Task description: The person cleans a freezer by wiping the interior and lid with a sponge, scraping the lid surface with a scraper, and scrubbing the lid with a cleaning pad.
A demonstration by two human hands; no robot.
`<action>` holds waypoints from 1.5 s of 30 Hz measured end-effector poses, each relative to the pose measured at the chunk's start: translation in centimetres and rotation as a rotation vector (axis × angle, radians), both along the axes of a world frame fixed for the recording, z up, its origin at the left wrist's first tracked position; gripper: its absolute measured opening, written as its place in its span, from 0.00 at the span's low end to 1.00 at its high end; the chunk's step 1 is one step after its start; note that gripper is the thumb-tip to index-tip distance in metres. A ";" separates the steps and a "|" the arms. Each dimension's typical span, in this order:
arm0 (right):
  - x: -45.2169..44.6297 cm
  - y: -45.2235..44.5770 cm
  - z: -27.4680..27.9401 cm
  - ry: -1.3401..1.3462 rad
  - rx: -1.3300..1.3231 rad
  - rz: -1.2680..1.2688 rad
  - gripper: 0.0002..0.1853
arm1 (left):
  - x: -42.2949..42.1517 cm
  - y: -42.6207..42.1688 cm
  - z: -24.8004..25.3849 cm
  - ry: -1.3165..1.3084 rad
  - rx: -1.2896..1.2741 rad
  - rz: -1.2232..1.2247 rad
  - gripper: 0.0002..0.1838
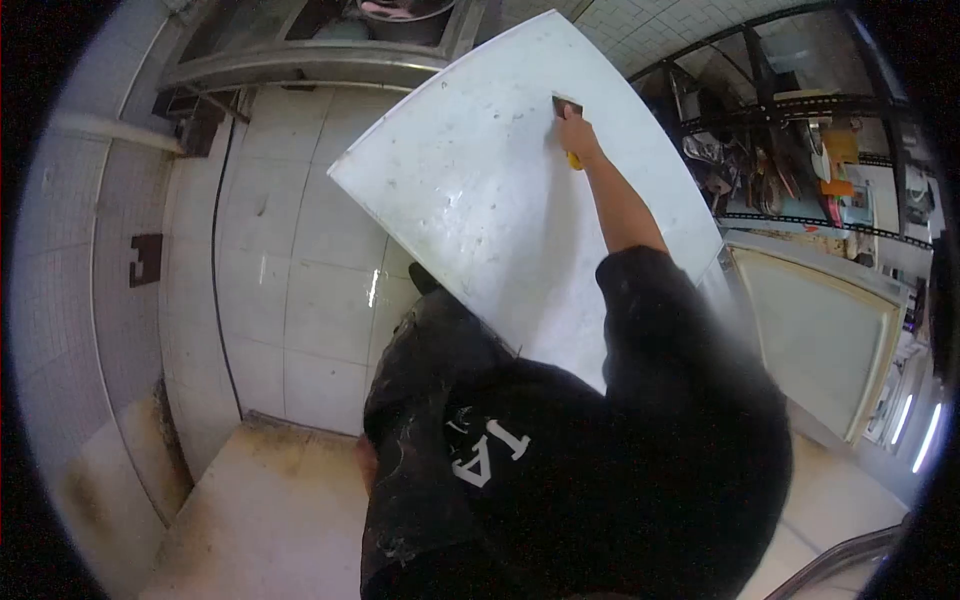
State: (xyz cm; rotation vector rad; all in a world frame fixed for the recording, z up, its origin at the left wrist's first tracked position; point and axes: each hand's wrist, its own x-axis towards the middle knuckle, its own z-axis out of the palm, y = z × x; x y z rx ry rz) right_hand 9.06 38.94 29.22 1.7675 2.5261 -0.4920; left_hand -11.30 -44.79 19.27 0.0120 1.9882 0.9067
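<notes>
My right hand [578, 137] is closed round a scraper [568, 104] with a yellow handle end showing below the fist. The scraper's blade rests against a large white panel [470, 150], in its upper right part. Small dark specks and wet-looking, shiny patches mark the panel's surface. At the left side of my dark clothes, a small patch of skin, seemingly my left hand [367, 464], shows low down. Its fingers are hidden, and I cannot make out whether it holds anything.
Black metal shelves [770, 112] full of assorted items stand at the upper right. A pale framed panel [815, 335] is below them. At the top left runs a metal counter [300, 72] with a pot. A dark cable [218, 240] crosses the tiled floor [320, 300].
</notes>
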 end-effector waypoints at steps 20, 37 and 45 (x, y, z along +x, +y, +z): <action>-3.7 -2.5 1.7 0.117 -0.245 0.285 0.29 | 2.4 1.0 -0.9 0.037 0.054 0.125 0.28; -16.6 0.8 5.6 0.152 -0.364 0.427 0.25 | -1.1 4.1 -3.4 -0.141 -0.005 0.304 0.26; -13.6 0.0 2.4 0.181 -0.188 0.284 0.27 | 2.2 4.9 -1.9 0.023 0.256 0.376 0.27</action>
